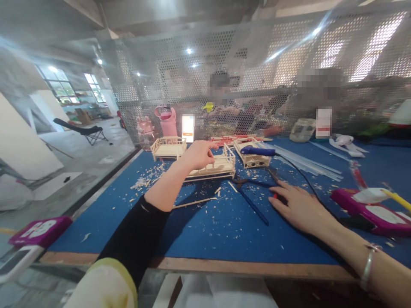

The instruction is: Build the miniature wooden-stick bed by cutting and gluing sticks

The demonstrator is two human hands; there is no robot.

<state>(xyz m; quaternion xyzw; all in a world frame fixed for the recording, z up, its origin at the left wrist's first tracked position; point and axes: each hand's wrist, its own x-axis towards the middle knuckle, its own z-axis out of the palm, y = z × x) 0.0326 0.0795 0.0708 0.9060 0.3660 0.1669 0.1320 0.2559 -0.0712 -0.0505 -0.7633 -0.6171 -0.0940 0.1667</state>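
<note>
My left hand (201,155) reaches over a small wooden model bed (221,166) with railed sides. Its index finger points right and another finger bends down; they are apart, and nothing shows between them. Whether they touch the bed I cannot tell. My right hand (293,206) lies low on the blue mat, fingers curled around something with a red bit showing, mostly hidden. Left of it lie blue-handled pliers (253,207), spread apart. A blue tool with a cord (258,150) rests across another wooden model (255,161). A third railed model (169,149) stands at the back left.
Wood chips and a thin stick (194,203) are scattered over the mat (218,239). Clear glue sticks (308,162) lie at the back right. A purple device (369,211) sits at right. Behind stand a pink bottle (168,124), a lit phone (188,128) and a perforated screen (180,77).
</note>
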